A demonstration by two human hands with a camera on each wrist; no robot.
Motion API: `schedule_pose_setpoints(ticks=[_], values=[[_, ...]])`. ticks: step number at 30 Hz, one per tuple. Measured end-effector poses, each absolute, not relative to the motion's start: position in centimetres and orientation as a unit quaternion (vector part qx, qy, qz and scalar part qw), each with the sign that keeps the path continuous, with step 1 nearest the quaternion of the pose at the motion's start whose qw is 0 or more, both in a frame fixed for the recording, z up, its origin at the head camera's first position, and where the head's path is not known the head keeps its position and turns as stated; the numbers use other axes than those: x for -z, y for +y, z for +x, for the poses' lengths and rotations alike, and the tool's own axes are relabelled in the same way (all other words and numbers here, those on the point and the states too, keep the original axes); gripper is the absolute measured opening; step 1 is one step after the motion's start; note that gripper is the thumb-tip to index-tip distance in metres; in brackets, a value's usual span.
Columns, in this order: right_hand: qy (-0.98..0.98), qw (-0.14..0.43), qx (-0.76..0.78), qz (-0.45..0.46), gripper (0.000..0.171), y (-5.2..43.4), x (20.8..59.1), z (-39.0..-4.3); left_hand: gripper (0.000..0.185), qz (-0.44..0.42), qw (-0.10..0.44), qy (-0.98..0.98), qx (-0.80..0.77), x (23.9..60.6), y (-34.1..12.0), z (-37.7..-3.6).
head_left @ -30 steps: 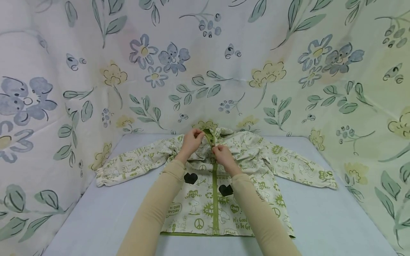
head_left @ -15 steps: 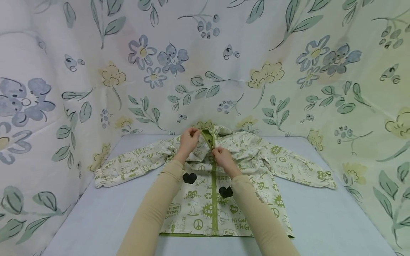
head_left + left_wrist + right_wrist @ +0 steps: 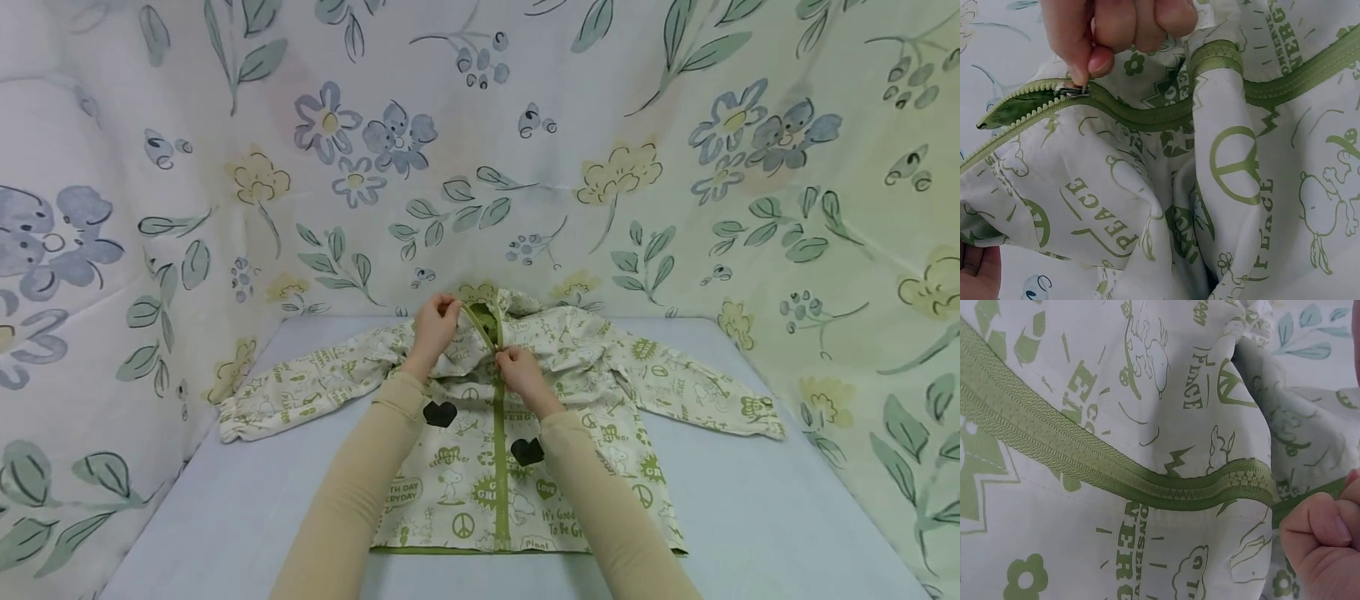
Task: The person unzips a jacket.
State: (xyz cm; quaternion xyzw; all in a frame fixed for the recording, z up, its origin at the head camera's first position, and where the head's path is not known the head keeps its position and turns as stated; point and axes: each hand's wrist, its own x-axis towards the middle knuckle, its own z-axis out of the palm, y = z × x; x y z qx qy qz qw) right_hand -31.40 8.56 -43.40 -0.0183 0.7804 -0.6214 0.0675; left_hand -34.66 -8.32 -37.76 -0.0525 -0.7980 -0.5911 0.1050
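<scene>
A white jacket (image 3: pixel 465 467) with green print and a green zip (image 3: pixel 501 467) lies front up, sleeves spread, its hem towards me. My left hand (image 3: pixel 437 327) pinches the collar edge on the left side of the neck opening; its fingertips (image 3: pixel 979 272) show at the lower left of the left wrist view. My right hand (image 3: pixel 520 372) pinches the zip's slider (image 3: pixel 1072 92) just below the open collar. Above the slider the teeth part around the green lining (image 3: pixel 483 318); below it they are joined. In the right wrist view the right hand (image 3: pixel 1319 537) hides the slider.
The jacket rests on a pale table (image 3: pixel 247 508). Floral cloth (image 3: pixel 480 167) hangs behind the table and along both sides. Two black heart shapes (image 3: pixel 440 414) sit on the jacket front, the right one partly behind my right forearm. Folds bunch across the chest.
My left hand has drawn the collar edge a little to the left, and the neck opening is wider. The right hand has come slightly down with the slider. The head view has shifted slightly.
</scene>
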Motion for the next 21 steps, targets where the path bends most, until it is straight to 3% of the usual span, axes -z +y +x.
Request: schedule_pose_setpoints(ticks=[21], values=[[0.798, 0.075, 0.598, -0.006, 0.035, 8.6, 43.7, -31.2, 0.022, -0.033, 0.155, -0.787, 0.596, 36.8, -9.9, -35.4]])
